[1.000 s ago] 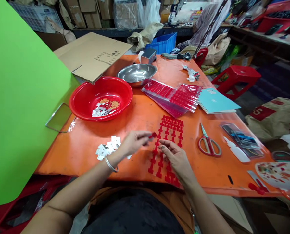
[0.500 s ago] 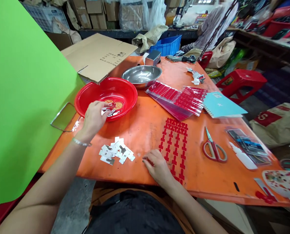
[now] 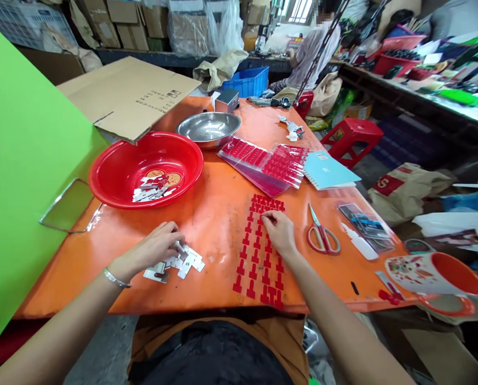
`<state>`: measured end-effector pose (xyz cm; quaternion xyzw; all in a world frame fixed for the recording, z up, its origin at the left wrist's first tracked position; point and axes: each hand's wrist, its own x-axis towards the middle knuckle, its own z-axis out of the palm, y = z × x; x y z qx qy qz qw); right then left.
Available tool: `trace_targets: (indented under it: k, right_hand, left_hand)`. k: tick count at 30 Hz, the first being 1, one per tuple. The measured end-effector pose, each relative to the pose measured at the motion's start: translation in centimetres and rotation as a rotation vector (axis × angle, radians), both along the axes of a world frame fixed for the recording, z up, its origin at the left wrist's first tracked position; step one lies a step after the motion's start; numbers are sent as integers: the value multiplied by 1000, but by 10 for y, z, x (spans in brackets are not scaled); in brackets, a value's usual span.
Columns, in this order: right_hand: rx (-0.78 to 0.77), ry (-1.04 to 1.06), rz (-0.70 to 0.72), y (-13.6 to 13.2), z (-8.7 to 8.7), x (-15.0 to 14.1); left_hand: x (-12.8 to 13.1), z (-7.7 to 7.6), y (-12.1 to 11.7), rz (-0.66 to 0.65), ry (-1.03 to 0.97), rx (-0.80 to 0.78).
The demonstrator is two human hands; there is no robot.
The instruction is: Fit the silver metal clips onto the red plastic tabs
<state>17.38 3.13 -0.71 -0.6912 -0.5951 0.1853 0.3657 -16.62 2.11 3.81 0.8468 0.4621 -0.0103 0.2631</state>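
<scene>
Two hands busy: left hand [image 3: 162,245], fingers curled, at white plates [image 3: 187,263], lower centre-left, grip hidden; right hand [image 3: 281,231], fingertips nearly together over red T-shapes [image 3: 252,271], right of centre, hold unclear. Apparently picking step; next move calls for separating single pieces.

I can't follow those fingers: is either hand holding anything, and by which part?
It can't be told: the left hand is at the pale pieces, the right hand over the red shapes, any grip hidden.
</scene>
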Motion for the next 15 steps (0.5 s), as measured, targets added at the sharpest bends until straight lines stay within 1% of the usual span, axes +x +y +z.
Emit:
trace_targets:
  k: [4, 7, 9, 11, 13, 15]
  right_hand:
    - [-23, -83, -15, 30, -4, 8]
    - [-79, -143, -7, 43, -4, 8]
    - [-129, -176, -7, 49, -3, 7]
    - [-179, -202, -14, 53, -3, 6]
    - [-224, -218, -23, 58, -2, 6]
    - [-262, -225, -29, 63, -2, 7]
  left_hand:
    - [1, 0, 6, -19, 15, 3]
    - [-1, 4, 9, 26, -1, -72]
    - [0, 7, 13, 119, -59, -136]
    - [7, 8, 17, 225, -166, -167]
    - [25, 5, 22, 330, -324, -192]
    - [53, -2, 28, 451, -553, -280]
